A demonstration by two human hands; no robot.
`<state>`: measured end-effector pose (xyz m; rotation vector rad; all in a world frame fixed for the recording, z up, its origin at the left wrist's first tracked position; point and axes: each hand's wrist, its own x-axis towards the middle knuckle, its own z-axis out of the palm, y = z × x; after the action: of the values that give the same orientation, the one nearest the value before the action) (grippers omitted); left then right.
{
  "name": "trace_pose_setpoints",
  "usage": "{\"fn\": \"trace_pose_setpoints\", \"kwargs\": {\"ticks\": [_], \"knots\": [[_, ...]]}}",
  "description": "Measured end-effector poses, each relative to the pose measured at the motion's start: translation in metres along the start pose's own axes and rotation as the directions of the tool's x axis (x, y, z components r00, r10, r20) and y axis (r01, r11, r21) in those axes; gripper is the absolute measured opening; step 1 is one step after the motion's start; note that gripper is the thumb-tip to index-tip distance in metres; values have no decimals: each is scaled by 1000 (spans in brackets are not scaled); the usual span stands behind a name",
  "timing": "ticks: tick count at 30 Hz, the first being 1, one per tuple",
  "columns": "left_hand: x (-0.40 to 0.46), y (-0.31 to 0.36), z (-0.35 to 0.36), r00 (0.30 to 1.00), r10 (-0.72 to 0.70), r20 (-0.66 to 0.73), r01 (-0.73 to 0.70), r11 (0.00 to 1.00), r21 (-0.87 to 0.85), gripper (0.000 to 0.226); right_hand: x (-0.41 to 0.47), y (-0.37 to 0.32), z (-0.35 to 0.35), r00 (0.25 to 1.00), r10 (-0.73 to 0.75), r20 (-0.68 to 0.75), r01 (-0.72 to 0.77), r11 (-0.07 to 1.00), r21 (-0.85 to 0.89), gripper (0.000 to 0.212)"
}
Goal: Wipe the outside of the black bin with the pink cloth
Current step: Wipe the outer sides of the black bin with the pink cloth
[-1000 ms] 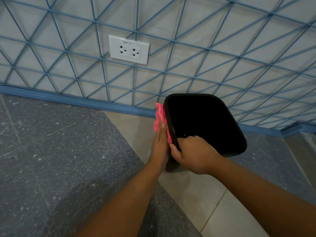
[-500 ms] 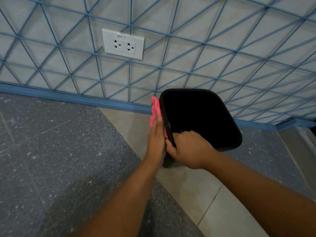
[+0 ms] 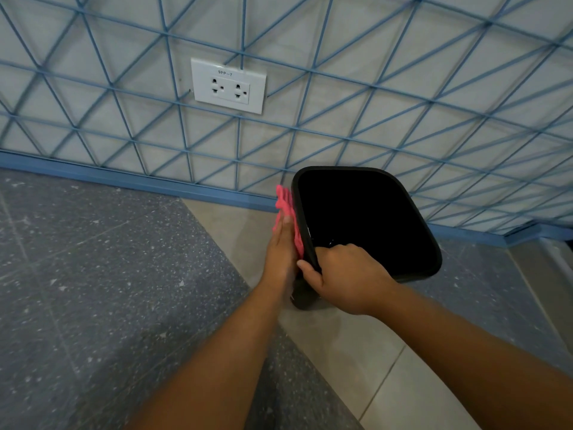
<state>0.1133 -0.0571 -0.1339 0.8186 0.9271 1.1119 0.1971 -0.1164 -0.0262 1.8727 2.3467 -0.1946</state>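
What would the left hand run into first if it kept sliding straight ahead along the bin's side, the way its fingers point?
Probably the blue baseboard at the foot of the wall. The left hand lies flat on the pink cloth against the black bin, fingers aimed wallward. Depth is unclear.

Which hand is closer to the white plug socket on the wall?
Left. The left hand lies flat on the pink cloth, below the white socket; the right hand is lower, further right.

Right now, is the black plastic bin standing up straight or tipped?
Tipped. The black plastic bin leans with its mouth facing the camera, while the right hand grips its near rim. Only part of its base shows.
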Motion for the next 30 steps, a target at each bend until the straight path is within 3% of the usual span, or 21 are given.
{"fn": "trace_pose_setpoints", "kwargs": {"ticks": [3, 7, 8, 12, 17, 19, 21, 24, 27, 30], "knots": [[4, 3, 0, 1000, 17, -14, -17, 1000, 8, 56, 0, 1, -1, 1000, -13, 8, 13, 1000, -3, 38], [22, -23, -10, 999, -43, -6, 43, 999, -19, 107, 0, 0, -1, 1000, 3, 17, -3, 1000, 3, 34], [23, -26, -10, 999, -47, 0, 47, 999, -14, 109, 0, 0, -1, 1000, 3, 15, -3, 1000, 7, 35], [3, -5, 1, 1000, -8, 18, 9, 999, -41, 62, 1, 1, -1, 1000, -15, 7, 15, 1000, 7, 35], [12, 1, 6, 998, -18, 64, 26, 991, -128, 54, 2, 2, 0, 1000, -5, -8, 5, 999, 32, 38], [12, -2, 8, 998, 41, 54, -36, 996, -84, 44, 2, 3, 1, 1000, -4, -12, 4, 999, 41, 39], [10, -2, 8, 999, -6, 39, 9, 997, -78, 37, 2, 4, 1, 1000, 1, -12, -1, 999, 41, 39], [14, 2, 5, 997, -4, 79, 11, 997, -77, 55, 3, 4, 2, 1000, -5, -21, 6, 999, 52, 38], [5, 4, 9, 999, 26, 33, -24, 997, -74, 57, 4, 5, 2, 1000, -15, -21, 16, 998, 58, 38], [-1, 1, 8, 998, 27, 63, -26, 999, -22, 82, 3, 5, -1, 1000, -23, -9, 24, 998, 54, 37]]}}
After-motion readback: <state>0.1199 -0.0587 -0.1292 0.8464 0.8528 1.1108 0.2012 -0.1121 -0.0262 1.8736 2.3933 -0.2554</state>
